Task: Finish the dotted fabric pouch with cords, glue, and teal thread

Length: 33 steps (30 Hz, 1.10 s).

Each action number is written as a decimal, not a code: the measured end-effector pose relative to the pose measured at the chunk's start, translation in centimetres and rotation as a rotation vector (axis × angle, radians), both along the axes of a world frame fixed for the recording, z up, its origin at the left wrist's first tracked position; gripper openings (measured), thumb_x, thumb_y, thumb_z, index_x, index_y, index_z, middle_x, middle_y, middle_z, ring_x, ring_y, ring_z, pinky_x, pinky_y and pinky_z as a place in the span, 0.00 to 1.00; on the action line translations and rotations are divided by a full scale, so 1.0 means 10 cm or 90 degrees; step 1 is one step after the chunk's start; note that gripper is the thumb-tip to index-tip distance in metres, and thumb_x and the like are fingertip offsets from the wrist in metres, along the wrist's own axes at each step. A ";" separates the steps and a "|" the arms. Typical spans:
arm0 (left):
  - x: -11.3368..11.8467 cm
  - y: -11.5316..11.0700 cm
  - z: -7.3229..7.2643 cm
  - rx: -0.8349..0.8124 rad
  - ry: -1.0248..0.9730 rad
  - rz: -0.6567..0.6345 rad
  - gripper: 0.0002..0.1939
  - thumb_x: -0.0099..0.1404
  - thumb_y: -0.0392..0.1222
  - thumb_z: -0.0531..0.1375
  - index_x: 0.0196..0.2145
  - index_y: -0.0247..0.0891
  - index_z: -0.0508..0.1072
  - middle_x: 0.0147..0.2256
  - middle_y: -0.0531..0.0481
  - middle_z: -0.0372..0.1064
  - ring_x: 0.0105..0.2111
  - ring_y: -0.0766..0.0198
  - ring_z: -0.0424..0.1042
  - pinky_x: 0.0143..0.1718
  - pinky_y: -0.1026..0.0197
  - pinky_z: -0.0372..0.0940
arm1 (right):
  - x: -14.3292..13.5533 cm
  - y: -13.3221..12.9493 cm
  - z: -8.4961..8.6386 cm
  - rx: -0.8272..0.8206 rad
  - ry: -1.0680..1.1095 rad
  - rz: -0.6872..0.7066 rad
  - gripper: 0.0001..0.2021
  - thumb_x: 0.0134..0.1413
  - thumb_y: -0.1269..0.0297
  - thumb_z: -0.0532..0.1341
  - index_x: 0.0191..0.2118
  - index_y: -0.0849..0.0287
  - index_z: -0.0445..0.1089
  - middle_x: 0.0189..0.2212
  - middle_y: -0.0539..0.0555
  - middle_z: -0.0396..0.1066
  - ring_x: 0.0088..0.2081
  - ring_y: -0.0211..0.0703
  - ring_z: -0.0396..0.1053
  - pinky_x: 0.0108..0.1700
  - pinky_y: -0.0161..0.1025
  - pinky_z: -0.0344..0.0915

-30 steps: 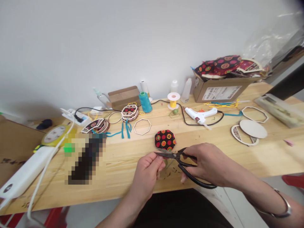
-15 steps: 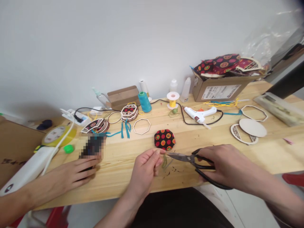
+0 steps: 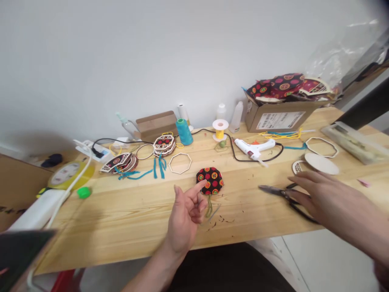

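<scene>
My left hand (image 3: 187, 215) is palm up above the table, thumb and index finger stretched apart, other fingers loosely curled, holding nothing. Its index fingertip is in front of the lower edge of a round black fabric piece (image 3: 210, 180) with red and yellow flower patterns. An olive-green cord (image 3: 208, 206) hangs from that piece. At the right, my right hand (image 3: 314, 198) is over the black handles of scissors (image 3: 273, 190), its fingers straight and apart. The scissors lie on the table, blades pointing left; part of the handles is hidden under the hand.
A white glue gun (image 3: 255, 149), a yellow spool (image 3: 220, 129) and a teal thread cone (image 3: 184, 132) stand behind. Wooden discs (image 3: 322, 163) lie beyond my right hand. A carton (image 3: 276, 115) of fabric pieces is at the back right. Dark scraps (image 3: 221, 219) litter the front.
My right hand has moved right with the scissors, away from my left hand, and its fingers have straightened. My left fingers have spread from a pinch. Another person's hand has left the table's left side.
</scene>
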<state>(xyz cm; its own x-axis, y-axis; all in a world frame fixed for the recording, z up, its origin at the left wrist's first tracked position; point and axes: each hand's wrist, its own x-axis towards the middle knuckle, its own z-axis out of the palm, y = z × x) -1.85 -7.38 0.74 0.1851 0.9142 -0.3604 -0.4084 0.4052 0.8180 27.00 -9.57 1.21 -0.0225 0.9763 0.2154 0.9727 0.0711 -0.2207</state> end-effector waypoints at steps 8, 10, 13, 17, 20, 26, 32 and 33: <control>0.02 -0.06 -0.01 0.094 0.013 -0.027 0.44 0.56 0.70 0.44 0.57 0.32 0.61 0.22 0.52 0.56 0.21 0.70 0.47 0.20 0.65 0.41 | -1.33 0.24 -0.03 -0.322 0.736 0.120 0.17 0.46 0.58 0.63 0.42 0.60 0.71 0.29 0.52 0.71 0.29 0.38 0.66 0.32 0.36 0.63; 0.01 -0.08 -0.02 0.098 0.019 -0.025 0.43 0.56 0.69 0.45 0.59 0.35 0.59 0.23 0.52 0.58 0.21 0.69 0.48 0.20 0.65 0.42 | -1.44 0.29 -0.06 -0.354 0.821 0.108 0.18 0.42 0.59 0.65 0.41 0.61 0.71 0.31 0.52 0.73 0.31 0.39 0.68 0.35 0.38 0.64; 0.02 -0.10 -0.03 0.098 0.025 -0.016 0.42 0.56 0.69 0.46 0.59 0.37 0.58 0.23 0.52 0.59 0.21 0.68 0.50 0.20 0.65 0.44 | -1.48 0.33 -0.05 -0.390 0.931 0.126 0.15 0.41 0.61 0.67 0.37 0.62 0.71 0.26 0.51 0.74 0.30 0.40 0.70 0.37 0.39 0.64; 0.03 -0.11 -0.05 0.091 0.023 -0.015 0.43 0.54 0.69 0.50 0.58 0.37 0.60 0.22 0.52 0.60 0.21 0.68 0.51 0.20 0.65 0.45 | -1.51 0.33 -0.03 -0.403 1.016 0.172 0.10 0.43 0.61 0.65 0.29 0.61 0.69 0.19 0.48 0.72 0.25 0.39 0.71 0.33 0.38 0.66; 0.03 -0.11 -0.05 0.091 0.003 -0.037 0.40 0.56 0.67 0.50 0.58 0.38 0.60 0.23 0.51 0.61 0.21 0.69 0.52 0.20 0.65 0.44 | -1.53 0.33 -0.02 -0.382 1.012 0.184 0.09 0.46 0.61 0.63 0.24 0.62 0.66 0.18 0.49 0.71 0.23 0.38 0.70 0.31 0.38 0.66; 0.04 -0.10 -0.03 0.067 -0.049 -0.045 0.30 0.63 0.57 0.50 0.57 0.37 0.60 0.28 0.47 0.68 0.23 0.68 0.59 0.22 0.65 0.51 | -1.50 0.34 0.02 -0.344 0.969 0.182 0.10 0.48 0.62 0.61 0.23 0.60 0.61 0.15 0.46 0.66 0.20 0.35 0.67 0.26 0.35 0.64; 0.06 -0.04 0.00 0.038 -0.070 -0.046 0.18 0.63 0.46 0.56 0.47 0.35 0.70 0.30 0.44 0.72 0.27 0.63 0.69 0.30 0.59 0.63 | -1.46 0.37 0.06 -0.296 0.924 0.133 0.08 0.46 0.65 0.61 0.23 0.61 0.63 0.17 0.45 0.62 0.20 0.30 0.61 0.23 0.31 0.61; 0.06 -0.03 0.00 0.032 -0.065 -0.054 0.16 0.62 0.45 0.56 0.44 0.34 0.72 0.30 0.44 0.72 0.28 0.62 0.70 0.31 0.59 0.63 | -1.45 0.38 0.07 -0.275 0.896 0.119 0.07 0.45 0.66 0.62 0.22 0.61 0.64 0.18 0.45 0.63 0.21 0.30 0.60 0.24 0.30 0.60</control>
<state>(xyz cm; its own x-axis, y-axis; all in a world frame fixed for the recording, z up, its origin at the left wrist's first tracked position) -1.30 -7.73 0.78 0.2952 0.9102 -0.2905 -0.4563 0.4014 0.7941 12.48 -5.80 1.88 -0.1751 0.9756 -0.1327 -0.0691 -0.1466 -0.9868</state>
